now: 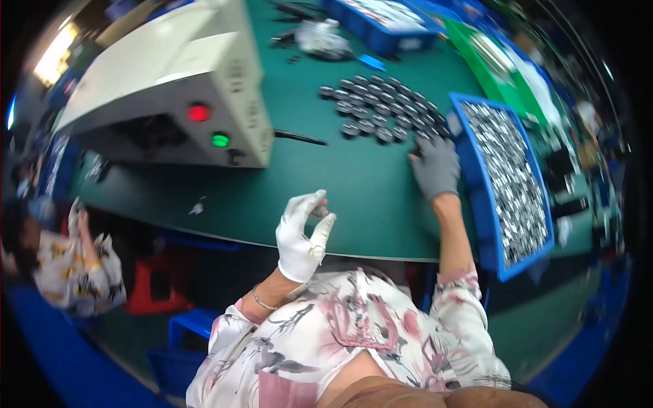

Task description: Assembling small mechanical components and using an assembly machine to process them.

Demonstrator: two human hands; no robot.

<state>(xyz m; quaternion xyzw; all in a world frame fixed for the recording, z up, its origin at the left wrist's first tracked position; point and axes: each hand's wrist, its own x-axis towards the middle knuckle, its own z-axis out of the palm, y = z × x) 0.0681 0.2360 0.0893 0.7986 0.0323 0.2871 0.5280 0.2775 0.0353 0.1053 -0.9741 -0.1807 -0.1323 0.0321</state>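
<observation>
My left hand (299,234), in a white glove with a bare fingertip showing, hovers over the near edge of the green table. Its thumb and fingers curve with a gap between them, and I see nothing held. My right hand (437,165), in a grey glove, reaches forward palm down with fingers extended. Its fingertips meet the near right end of a group of dark, shiny round parts (382,109) laid out on the table. Right beside that hand stands a blue tray (484,209) full of small silvery metal pieces (507,177).
A beige machine (238,88) with red and green buttons stands at the left, a black rod (299,137) beside it. Farther back are a plastic bag (323,39), another blue bin (388,37) and a green tray (486,68). Another person (78,265) sits at the far left near a red stool (156,285).
</observation>
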